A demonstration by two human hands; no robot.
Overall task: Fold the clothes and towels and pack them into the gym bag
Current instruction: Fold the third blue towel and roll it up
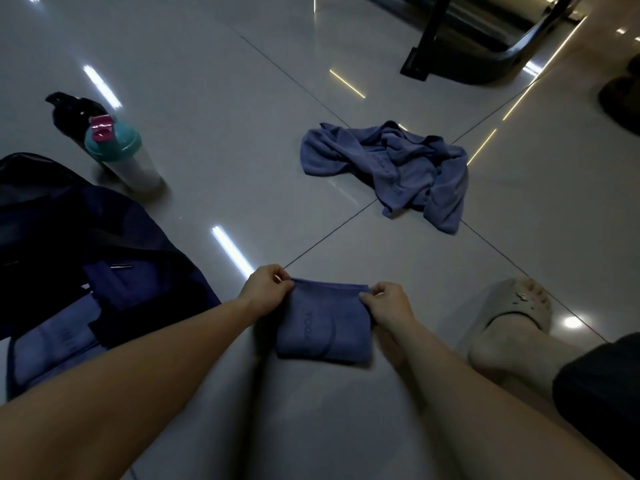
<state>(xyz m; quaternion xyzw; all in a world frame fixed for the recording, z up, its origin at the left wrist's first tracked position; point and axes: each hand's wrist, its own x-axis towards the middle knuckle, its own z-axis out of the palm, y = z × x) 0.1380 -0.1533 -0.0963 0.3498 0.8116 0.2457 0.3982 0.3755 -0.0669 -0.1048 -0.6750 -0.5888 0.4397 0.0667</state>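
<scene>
A small folded blue towel [323, 327] lies on the glossy tile floor right in front of me. My left hand [265, 289] pinches its far left corner, and my right hand [386, 301] pinches its far right corner. A second blue towel [391, 168] lies crumpled on the floor farther off, to the right of centre. The dark gym bag [69, 237] sits open at my left, with a folded blue towel [52, 344] and dark cloth inside it.
A shaker bottle [121, 157] with a teal lid and pink cap stands beyond the bag, a black bottle [71, 112] behind it. My foot in a pale slipper [512, 320] rests at the right. Black exercise-machine legs [450, 53] stand at the far right.
</scene>
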